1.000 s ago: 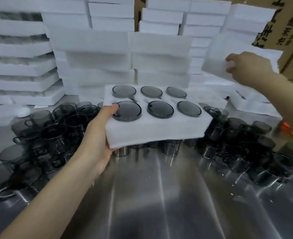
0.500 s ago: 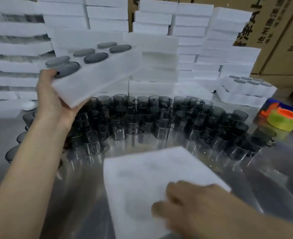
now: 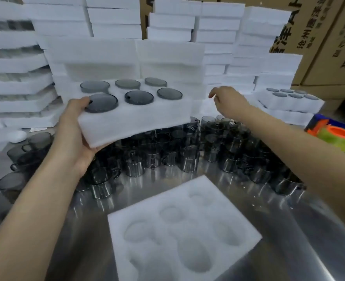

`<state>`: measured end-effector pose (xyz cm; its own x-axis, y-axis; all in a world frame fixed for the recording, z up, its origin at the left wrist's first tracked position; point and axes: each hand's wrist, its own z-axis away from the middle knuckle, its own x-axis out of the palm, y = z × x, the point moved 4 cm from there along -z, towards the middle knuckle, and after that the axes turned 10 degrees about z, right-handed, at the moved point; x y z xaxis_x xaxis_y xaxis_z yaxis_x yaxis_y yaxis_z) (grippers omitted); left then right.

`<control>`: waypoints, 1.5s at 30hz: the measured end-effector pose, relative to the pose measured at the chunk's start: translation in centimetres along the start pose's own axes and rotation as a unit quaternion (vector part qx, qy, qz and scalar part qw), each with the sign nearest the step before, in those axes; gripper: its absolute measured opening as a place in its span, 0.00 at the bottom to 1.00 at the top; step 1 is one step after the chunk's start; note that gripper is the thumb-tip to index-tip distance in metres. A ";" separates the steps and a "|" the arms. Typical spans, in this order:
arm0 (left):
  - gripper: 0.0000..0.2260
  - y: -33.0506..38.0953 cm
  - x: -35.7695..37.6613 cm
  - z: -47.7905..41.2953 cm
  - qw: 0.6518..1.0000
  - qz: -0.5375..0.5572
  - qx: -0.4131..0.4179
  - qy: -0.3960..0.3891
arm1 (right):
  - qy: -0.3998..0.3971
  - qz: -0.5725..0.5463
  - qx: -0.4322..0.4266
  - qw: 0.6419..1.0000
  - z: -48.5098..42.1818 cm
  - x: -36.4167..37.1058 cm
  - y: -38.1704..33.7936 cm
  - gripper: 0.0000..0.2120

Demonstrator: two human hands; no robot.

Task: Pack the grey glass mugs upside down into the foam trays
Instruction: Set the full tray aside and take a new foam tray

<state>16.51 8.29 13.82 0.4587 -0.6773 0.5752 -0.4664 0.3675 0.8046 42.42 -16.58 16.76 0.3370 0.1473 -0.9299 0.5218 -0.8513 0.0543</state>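
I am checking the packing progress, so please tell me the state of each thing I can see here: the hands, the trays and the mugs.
Left hand: grips the filled tray, held up above the loose mugs.
Right hand: open, in the air, holding nothing.
Filled tray: six mugs in it, upside down.
Empty tray: flat on the table, all hollows empty.
Loose mugs: on the table, not packed.

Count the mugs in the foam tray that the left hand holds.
6 grey glass mugs, upside down, in the foam tray: three in the far row, three near; none looks hidden.
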 end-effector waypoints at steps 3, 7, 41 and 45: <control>0.14 -1.3 0.2 -0.6 0.999 -0.019 -0.017 -0.029 | -0.138 0.049 0.036 0.989 -4.4 6.0 3.8 0.19; 0.13 -2.8 -0.1 -1.0 0.998 -0.023 -0.044 -0.039 | -0.198 0.097 0.038 0.975 -6.8 9.3 4.9 0.27; 0.08 -2.3 -0.2 -0.5 0.996 -0.047 -0.068 -0.023 | 0.072 0.121 -0.076 0.987 12.1 -13.3 -1.9 0.14; 0.07 -0.6 0.1 0.2 0.998 -0.050 -0.024 -0.007 | 0.056 0.000 -0.214 0.975 23.6 -15.4 -8.7 0.09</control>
<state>16.71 7.92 13.39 0.4897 -0.7208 0.4906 -0.3816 0.3288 0.8639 14.22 -23.31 22.06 0.4080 0.2210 -0.8858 0.7929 -0.5668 0.2238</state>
